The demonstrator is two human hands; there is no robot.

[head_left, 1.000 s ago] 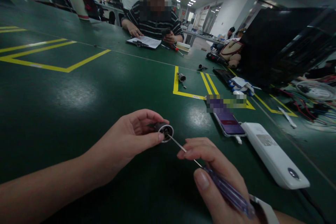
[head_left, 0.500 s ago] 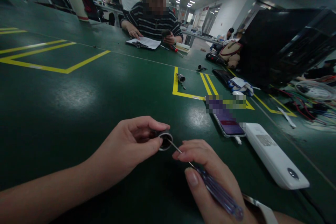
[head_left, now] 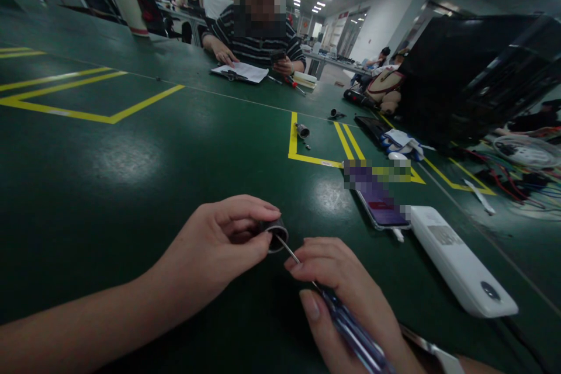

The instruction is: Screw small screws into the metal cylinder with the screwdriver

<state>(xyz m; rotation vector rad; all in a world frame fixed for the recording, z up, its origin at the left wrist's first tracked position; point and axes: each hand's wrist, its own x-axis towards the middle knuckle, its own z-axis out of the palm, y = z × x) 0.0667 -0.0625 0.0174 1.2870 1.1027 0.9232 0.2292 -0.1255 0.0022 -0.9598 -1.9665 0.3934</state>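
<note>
Between thumb and fingers, my left hand (head_left: 223,234) grips a short dark metal cylinder (head_left: 279,227), its round open end facing right toward me. My right hand (head_left: 346,286) is closed around a screwdriver (head_left: 357,327) with a translucent purple-blue handle and thin metal shaft. The shaft's end reaches into the cylinder's opening, so the tip is hidden inside. Both hands are just above the green table (head_left: 131,204).
To the right lie a phone (head_left: 381,201) and a white power bank (head_left: 460,263). Farther off, another metal cylinder (head_left: 302,130) sits inside yellow tape. A person (head_left: 258,47) with a clipboard (head_left: 241,72) sits opposite. A large black monitor (head_left: 473,70) stands at right.
The screwdriver has turned in my right hand, and its handle has shifted slightly left and down. My right thumb has moved left. The left hand has barely moved with the cylinder.
</note>
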